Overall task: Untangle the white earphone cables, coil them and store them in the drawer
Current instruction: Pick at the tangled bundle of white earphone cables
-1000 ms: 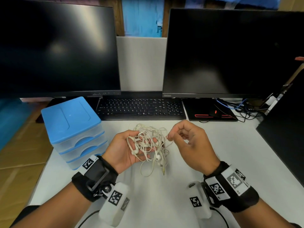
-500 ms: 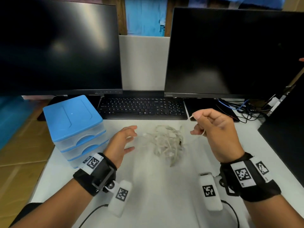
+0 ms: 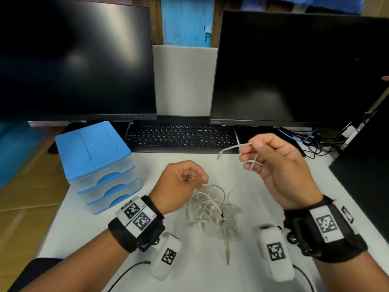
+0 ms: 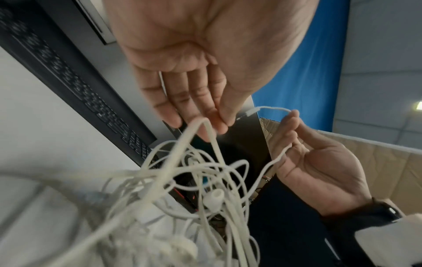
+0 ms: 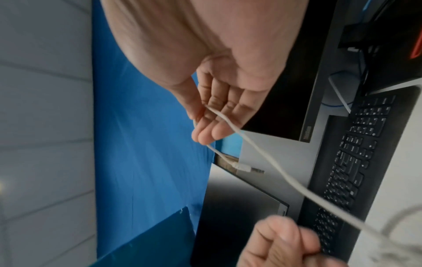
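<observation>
Above the white worktop (image 3: pixel 263 207), the right hand (image 3: pixel 280 165) pinches 1 plug end of the tangled white earphone cables (image 3: pixel 210 209) while the left hand (image 3: pixel 179 182), fingers (image 4: pixel 206 101) curled together, holds a loop beside the closed blue drawer unit (image 3: pixel 94 165).

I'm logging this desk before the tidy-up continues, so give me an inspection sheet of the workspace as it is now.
Surface: white desk top, bare near its right edge.
Job's things: tangled white earphone cables bunched between the hands; blue-topped clear plastic drawer unit, all drawers closed.
Clutter: nothing seen.
Grippers: left hand pinches a loop of the tangle; right hand pinches a strand near its metal plug end, raised above the bunch.
Cables: dark and blue leads behind the right hand.
Surroundings: black keyboard, two dark monitors.
</observation>
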`<state>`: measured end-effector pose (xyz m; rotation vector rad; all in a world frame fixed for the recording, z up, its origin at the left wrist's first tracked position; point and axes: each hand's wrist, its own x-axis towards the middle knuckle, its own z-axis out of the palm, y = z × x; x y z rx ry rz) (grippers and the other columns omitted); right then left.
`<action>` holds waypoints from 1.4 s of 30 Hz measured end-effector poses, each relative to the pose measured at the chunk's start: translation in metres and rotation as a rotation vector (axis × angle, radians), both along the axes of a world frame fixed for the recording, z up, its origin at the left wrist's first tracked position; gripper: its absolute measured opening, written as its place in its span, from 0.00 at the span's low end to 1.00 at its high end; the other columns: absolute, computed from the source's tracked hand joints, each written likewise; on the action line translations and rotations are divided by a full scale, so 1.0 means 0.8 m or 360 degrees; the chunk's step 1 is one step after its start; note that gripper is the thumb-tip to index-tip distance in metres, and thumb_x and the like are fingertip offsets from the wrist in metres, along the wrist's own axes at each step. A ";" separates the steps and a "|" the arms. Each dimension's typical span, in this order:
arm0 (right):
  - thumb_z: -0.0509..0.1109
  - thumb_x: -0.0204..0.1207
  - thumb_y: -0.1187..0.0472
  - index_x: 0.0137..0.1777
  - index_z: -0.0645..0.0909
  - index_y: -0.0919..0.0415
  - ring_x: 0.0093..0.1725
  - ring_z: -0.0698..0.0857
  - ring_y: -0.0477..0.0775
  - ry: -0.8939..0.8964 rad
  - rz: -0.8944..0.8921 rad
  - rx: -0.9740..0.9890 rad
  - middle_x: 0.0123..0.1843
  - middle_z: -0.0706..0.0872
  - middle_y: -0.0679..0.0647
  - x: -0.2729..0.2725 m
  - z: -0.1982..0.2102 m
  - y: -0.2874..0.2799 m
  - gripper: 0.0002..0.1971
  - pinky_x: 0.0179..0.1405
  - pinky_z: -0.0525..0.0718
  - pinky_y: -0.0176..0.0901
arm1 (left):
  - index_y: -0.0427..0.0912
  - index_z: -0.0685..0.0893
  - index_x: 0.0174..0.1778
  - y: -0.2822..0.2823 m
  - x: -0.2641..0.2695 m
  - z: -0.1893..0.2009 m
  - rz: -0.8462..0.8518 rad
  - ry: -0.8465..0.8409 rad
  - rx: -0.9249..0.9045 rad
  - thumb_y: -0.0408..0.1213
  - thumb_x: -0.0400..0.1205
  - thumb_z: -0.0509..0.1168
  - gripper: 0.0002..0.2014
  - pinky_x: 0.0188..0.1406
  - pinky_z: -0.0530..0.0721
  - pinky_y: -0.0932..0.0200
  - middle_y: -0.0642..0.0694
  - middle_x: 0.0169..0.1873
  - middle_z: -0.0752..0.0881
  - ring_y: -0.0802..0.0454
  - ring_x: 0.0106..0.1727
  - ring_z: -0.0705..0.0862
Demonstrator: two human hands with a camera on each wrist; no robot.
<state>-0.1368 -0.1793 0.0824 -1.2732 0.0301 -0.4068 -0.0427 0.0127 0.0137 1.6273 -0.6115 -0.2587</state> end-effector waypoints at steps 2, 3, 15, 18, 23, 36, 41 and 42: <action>0.66 0.74 0.61 0.44 0.80 0.61 0.35 0.86 0.50 0.0003 0.0021 0.0044 0.41 0.92 0.56 -0.001 0.002 -0.006 0.04 0.33 0.84 0.37 | 0.42 0.86 0.38 0.000 0.000 0.002 0.0033 0.0047 -0.0045 0.26 0.78 0.71 0.07 0.37 0.82 0.58 0.44 0.33 0.89 0.49 0.33 0.87; 0.65 0.75 0.60 0.44 0.79 0.61 0.35 0.86 0.49 0.0020 0.0039 0.0034 0.43 0.92 0.57 0.000 0.002 -0.006 0.04 0.32 0.82 0.37 | 0.44 0.86 0.40 -0.002 -0.003 0.002 0.0037 0.0059 -0.0055 0.28 0.77 0.72 0.06 0.38 0.81 0.59 0.46 0.34 0.89 0.50 0.35 0.87; 0.70 0.77 0.59 0.48 0.80 0.61 0.60 0.89 0.58 0.0157 0.0287 -0.0228 0.57 0.92 0.58 -0.002 -0.018 0.041 0.06 0.57 0.84 0.48 | 0.61 0.86 0.40 -0.019 -0.052 -0.059 -0.0371 -0.0135 0.0696 0.51 0.77 0.70 0.02 0.50 0.86 0.49 0.58 0.37 0.88 0.61 0.39 0.84; 0.68 0.81 0.63 0.57 0.82 0.60 0.62 0.88 0.54 0.0281 0.0207 -0.0470 0.60 0.92 0.52 0.005 -0.029 0.034 0.08 0.59 0.83 0.47 | 0.53 0.86 0.35 -0.012 -0.042 -0.052 -0.0397 0.0146 0.0470 0.39 0.82 0.67 0.10 0.37 0.83 0.53 0.54 0.29 0.86 0.57 0.30 0.81; 0.70 0.81 0.64 0.63 0.82 0.53 0.61 0.86 0.46 0.0535 0.0118 -0.0831 0.60 0.89 0.53 0.011 -0.057 0.011 0.12 0.61 0.81 0.41 | 0.33 0.83 0.45 -0.004 -0.023 -0.024 -0.0350 0.0541 0.0070 0.25 0.84 0.62 0.06 0.37 0.83 0.64 0.49 0.34 0.90 0.56 0.34 0.86; 0.77 0.74 0.62 0.49 0.89 0.58 0.49 0.88 0.54 0.0315 0.0004 -0.0817 0.48 0.92 0.55 0.008 -0.055 0.020 0.05 0.51 0.86 0.45 | 0.39 0.84 0.49 0.011 -0.003 0.019 -0.0137 0.0841 -0.0316 0.34 0.85 0.60 0.08 0.29 0.86 0.59 0.42 0.36 0.87 0.50 0.31 0.85; 0.82 0.66 0.51 0.53 0.86 0.50 0.57 0.85 0.46 0.0186 -0.0178 -0.1073 0.54 0.87 0.46 0.002 -0.055 0.029 0.16 0.56 0.83 0.40 | 0.37 0.84 0.54 0.012 -0.005 0.023 -0.0144 0.0946 -0.0393 0.34 0.85 0.60 0.09 0.29 0.88 0.57 0.40 0.38 0.90 0.48 0.33 0.88; 0.83 0.66 0.52 0.52 0.85 0.51 0.57 0.85 0.46 0.0188 -0.0157 -0.1147 0.53 0.87 0.45 0.002 -0.056 0.031 0.16 0.55 0.83 0.38 | 0.36 0.84 0.55 0.012 -0.005 0.024 -0.0164 0.0959 -0.0407 0.34 0.84 0.62 0.09 0.30 0.88 0.56 0.40 0.39 0.90 0.48 0.33 0.88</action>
